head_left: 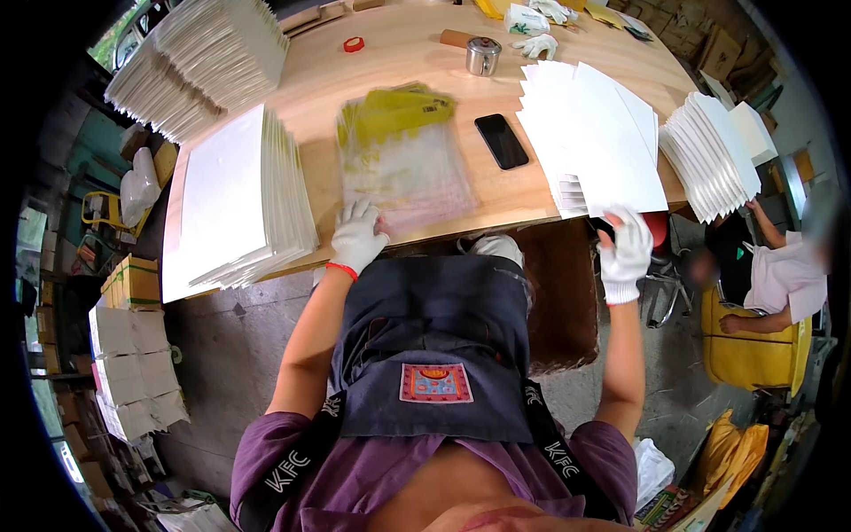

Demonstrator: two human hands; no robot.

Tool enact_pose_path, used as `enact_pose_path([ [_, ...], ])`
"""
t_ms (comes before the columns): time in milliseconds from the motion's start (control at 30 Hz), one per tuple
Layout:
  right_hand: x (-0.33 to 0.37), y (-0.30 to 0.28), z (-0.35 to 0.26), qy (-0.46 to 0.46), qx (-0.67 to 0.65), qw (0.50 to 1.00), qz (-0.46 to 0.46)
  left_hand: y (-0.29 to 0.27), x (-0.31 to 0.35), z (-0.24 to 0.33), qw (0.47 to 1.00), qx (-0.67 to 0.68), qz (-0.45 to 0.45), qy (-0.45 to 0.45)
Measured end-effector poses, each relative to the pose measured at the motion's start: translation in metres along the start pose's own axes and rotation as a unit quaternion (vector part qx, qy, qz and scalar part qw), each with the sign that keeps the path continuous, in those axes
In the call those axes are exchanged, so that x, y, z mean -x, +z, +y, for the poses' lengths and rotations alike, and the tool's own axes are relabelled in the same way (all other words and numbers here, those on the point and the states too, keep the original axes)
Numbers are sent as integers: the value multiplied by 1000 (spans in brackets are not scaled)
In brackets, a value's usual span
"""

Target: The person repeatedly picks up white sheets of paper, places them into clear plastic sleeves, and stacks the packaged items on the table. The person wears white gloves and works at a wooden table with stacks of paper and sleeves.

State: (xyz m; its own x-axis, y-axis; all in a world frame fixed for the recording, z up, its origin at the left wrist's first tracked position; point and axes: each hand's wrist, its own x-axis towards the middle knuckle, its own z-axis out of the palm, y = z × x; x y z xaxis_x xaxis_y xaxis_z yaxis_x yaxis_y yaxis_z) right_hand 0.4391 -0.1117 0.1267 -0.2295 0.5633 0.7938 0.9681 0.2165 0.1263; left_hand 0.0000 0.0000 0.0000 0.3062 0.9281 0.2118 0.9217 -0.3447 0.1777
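My left hand (356, 238), in a white glove with bare fingertips showing, is at the table's near edge. Its fingers are stretched out and apart, beside the lower left corner of a stack of clear plastic bags (403, 173) with yellow-green tops. A red band circles that wrist. At the right, my right hand (628, 253), also white-gloved, is open with thumb and fingers spread. It is close to the near edge of a fanned pile of white sheets (594, 133); whether it touches them I cannot tell. Nothing shows in either hand.
Left of the bags lies a stack of white boards (226, 186), with a taller stack (204, 58) behind. A black phone (501, 142), metal cup (483, 57) and red tape roll (354, 44) lie on the table (319, 80). More white sheets (709, 155) and another person (784, 275) are at right.
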Motion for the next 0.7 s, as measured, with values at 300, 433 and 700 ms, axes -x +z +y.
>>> enact_pose_path([
  [300, 11, 20, 32, 671, -618, 410, 17, -33, -4, 6, 996, 4, -67, 50],
  [433, 25, 41, 63, 612, -572, 541, 80, -14, -19, 21, 990, -85, -94, 63],
  [700, 2, -17, -74, 652, -617, 440, 23, 2, -15, -13, 990, 100, -97, -11],
])
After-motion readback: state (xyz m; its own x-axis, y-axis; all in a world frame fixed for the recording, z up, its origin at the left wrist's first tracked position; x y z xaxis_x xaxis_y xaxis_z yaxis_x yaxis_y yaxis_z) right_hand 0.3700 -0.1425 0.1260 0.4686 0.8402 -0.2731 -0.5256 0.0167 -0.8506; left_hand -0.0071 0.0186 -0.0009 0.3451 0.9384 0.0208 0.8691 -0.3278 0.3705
